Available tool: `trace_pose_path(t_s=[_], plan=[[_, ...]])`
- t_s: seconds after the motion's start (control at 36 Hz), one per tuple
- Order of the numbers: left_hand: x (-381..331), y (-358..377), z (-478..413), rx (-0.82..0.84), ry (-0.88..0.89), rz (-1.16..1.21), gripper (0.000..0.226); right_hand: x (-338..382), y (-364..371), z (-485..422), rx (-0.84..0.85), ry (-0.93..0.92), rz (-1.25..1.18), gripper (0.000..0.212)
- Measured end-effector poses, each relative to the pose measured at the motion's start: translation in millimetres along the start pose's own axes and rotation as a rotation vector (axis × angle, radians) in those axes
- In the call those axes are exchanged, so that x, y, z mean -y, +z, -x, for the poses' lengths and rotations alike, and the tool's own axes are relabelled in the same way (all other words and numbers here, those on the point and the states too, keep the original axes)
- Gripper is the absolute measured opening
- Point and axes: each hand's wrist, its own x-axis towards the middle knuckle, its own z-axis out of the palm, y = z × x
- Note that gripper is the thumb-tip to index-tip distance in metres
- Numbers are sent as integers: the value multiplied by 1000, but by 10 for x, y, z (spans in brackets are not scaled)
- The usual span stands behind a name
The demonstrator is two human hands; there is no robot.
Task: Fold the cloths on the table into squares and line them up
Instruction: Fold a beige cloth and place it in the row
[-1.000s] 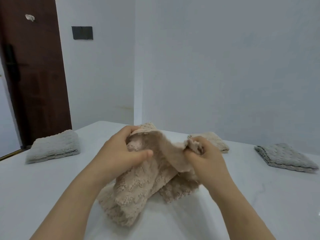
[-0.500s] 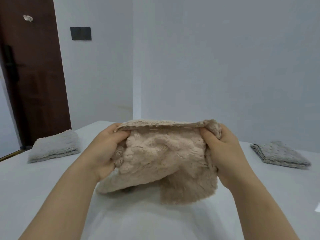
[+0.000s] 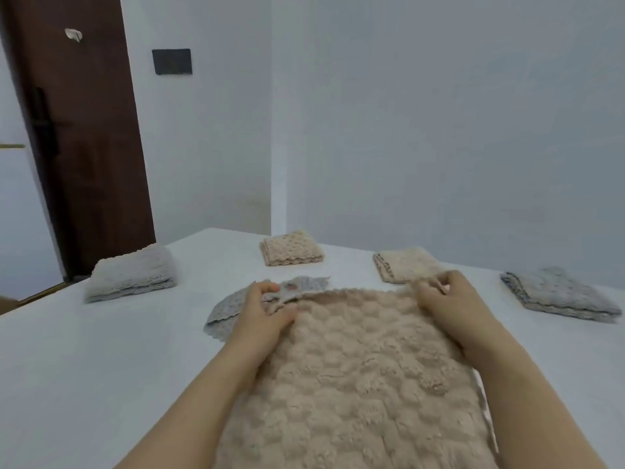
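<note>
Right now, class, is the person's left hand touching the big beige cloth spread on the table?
Touching. The head view shows the left hand gripping the beige cloth at its far left corner, with the thumb lying on the pile.

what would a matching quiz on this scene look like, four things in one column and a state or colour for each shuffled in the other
Things:
1 beige cloth
2 flat grey cloth
3 pale grey cloth
4 door

States:
a folded thick, on the left
b dark brown
c spread open, nearest the camera
d partly under another cloth

Pairs: 1-c, 2-d, 3-a, 4-b
</note>
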Motion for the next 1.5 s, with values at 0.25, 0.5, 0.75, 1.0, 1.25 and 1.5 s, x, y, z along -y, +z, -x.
trace_pose_path(t_s=[0.25, 0.5, 0.75, 1.0, 1.25, 1.5], plan=[[183, 56, -111, -232, 299, -460, 27, -321, 105, -76, 79, -22, 224, 19], [204, -17, -150, -220, 384, -970, 34, -247, 76, -101, 96, -48, 732, 44], [243, 162, -46, 404, 267, -1345, 55, -35, 129, 80, 681, -2, 794, 40], [212, 56, -30, 459, 284, -1427, 74, -233, 136, 195, 670, -43, 819, 57], [-143, -14, 595, 382, 386, -1175, 30, -229, 96, 802, 278, -249, 772, 31], [123, -329, 1349, 569, 486, -1214, 85, -353, -44, 1552, 337, -244, 609, 22]])
